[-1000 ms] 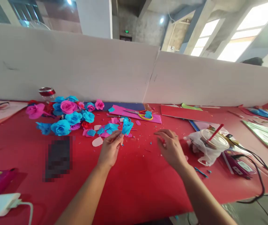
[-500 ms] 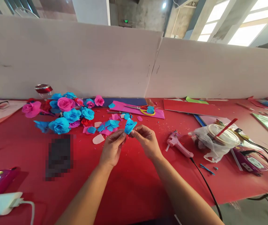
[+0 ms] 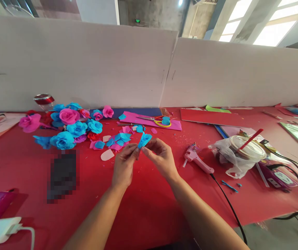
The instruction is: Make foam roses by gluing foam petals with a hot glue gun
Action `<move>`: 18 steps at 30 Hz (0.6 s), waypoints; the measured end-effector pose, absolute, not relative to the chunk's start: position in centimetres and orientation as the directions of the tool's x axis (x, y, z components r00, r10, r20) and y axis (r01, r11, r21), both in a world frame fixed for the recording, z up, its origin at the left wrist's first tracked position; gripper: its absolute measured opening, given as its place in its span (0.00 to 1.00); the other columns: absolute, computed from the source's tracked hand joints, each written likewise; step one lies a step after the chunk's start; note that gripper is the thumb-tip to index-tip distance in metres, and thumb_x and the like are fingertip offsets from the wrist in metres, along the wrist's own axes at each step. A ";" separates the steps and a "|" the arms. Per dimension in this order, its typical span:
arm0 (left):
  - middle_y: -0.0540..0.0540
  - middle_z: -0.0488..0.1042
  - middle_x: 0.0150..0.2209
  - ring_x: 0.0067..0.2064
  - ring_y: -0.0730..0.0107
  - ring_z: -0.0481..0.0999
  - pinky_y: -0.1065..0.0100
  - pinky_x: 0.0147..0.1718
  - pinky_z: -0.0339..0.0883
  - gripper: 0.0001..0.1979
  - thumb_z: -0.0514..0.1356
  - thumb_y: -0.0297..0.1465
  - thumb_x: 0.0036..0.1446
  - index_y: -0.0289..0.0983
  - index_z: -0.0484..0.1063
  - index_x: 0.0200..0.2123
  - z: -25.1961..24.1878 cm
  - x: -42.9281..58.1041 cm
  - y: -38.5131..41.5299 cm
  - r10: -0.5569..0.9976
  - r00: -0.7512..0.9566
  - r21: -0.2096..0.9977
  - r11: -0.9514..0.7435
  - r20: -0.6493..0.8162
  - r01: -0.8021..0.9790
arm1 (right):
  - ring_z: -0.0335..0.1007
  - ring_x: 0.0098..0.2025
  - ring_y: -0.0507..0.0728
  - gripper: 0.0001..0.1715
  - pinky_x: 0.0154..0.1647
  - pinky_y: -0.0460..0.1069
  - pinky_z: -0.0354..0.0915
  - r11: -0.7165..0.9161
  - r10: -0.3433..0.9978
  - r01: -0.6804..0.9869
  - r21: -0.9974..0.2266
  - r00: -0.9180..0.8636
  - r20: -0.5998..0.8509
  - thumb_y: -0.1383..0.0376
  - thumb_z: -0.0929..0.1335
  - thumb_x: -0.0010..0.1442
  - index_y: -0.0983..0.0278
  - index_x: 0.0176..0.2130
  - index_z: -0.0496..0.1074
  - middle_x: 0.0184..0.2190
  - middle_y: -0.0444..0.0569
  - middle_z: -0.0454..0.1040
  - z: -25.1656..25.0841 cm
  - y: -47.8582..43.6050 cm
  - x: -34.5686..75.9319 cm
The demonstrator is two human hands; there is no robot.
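A small blue paper flower (image 3: 145, 139) is held up between my two hands above the red table. My left hand (image 3: 124, 163) pinches its base with thumb and fingers. On the other side my right hand (image 3: 162, 156) has its thumb and fingertips closed on the lower petals. Just beyond my left hand lie cut blue and pink paper petals (image 3: 121, 138), and a pale petal-shaped template (image 3: 107, 155) rests nearby. Finished-looking paper roses (image 3: 69, 116) in pink, blue and red are bunched at the left.
A pink glue gun (image 3: 197, 158) lies to the right, its black cord running off the front edge. Yellow-handled scissors (image 3: 162, 123) rest on pink paper. Farther right are a bagged lidded tub (image 3: 248, 147) and a power strip (image 3: 279, 178). A white partition (image 3: 86, 62) stands behind.
The flower stays in both hands, with my right fingers shifted slightly on its petals. The whole view has moved a little.
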State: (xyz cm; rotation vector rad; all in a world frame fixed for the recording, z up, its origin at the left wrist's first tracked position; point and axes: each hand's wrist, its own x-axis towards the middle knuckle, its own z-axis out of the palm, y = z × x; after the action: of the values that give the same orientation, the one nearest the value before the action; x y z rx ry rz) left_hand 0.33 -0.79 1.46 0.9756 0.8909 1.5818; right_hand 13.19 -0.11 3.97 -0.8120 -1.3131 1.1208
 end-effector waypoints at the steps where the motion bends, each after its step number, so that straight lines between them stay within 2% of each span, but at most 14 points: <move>1: 0.50 0.71 0.33 0.32 0.76 0.65 0.72 0.31 0.60 0.05 0.68 0.32 0.48 0.41 0.81 0.31 1.5 0.4 -0.8 0.980 -0.139 0.895 -0.185 0.140 -0.406 | 0.71 0.32 0.52 0.13 0.38 0.48 0.69 0.299 0.944 -0.168 -0.939 -0.090 0.317 0.60 0.74 0.51 0.62 0.34 0.70 0.30 0.44 0.74 4.0 -0.2 13.1; 5: 0.49 0.74 0.34 0.38 0.72 0.70 0.69 0.41 0.65 0.07 0.68 0.32 0.49 0.42 0.81 0.34 1.8 0.6 -0.9 0.988 -0.095 0.858 -0.155 0.124 -0.490 | 0.72 0.35 0.53 0.18 0.41 0.49 0.69 0.348 0.933 -0.151 -0.925 -0.045 0.358 0.63 0.76 0.48 0.61 0.37 0.69 0.33 0.45 0.74 3.8 -0.5 12.8; 9: 0.47 0.77 0.39 0.47 0.65 0.73 0.61 0.52 0.63 0.07 0.67 0.31 0.49 0.41 0.81 0.35 1.6 0.7 -1.0 0.991 -0.065 0.835 -0.135 0.119 -0.533 | 0.71 0.34 0.52 0.06 0.40 0.49 0.68 0.447 0.895 -0.013 -0.894 0.007 0.447 0.64 0.72 0.54 0.62 0.33 0.71 0.31 0.45 0.74 3.4 -0.9 12.5; 13: 0.46 0.78 0.41 0.50 0.62 0.73 0.60 0.54 0.62 0.07 0.67 0.30 0.49 0.40 0.80 0.34 1.3 0.7 -1.0 0.994 -0.051 0.818 -0.107 0.095 -0.565 | 0.72 0.35 0.53 0.05 0.41 0.50 0.68 0.498 0.867 0.034 -0.867 0.001 0.498 0.65 0.72 0.55 0.63 0.34 0.72 0.31 0.46 0.75 3.1 -1.3 12.1; 18: 0.47 0.79 0.36 0.48 0.63 0.74 0.61 0.53 0.63 0.06 0.69 0.30 0.44 0.39 0.80 0.29 1.4 0.9 -1.1 0.992 -0.117 0.809 -0.108 0.048 -0.578 | 0.72 0.35 0.53 0.02 0.40 0.49 0.69 0.524 0.852 -0.005 -0.852 0.031 0.523 0.66 0.70 0.58 0.62 0.35 0.73 0.32 0.46 0.75 3.0 -1.5 11.9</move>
State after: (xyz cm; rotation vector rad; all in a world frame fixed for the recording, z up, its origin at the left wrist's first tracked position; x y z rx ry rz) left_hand 0.90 -1.10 1.39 0.7423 0.7595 1.5708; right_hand 11.87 -1.54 2.99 -0.7998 -1.3913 0.7821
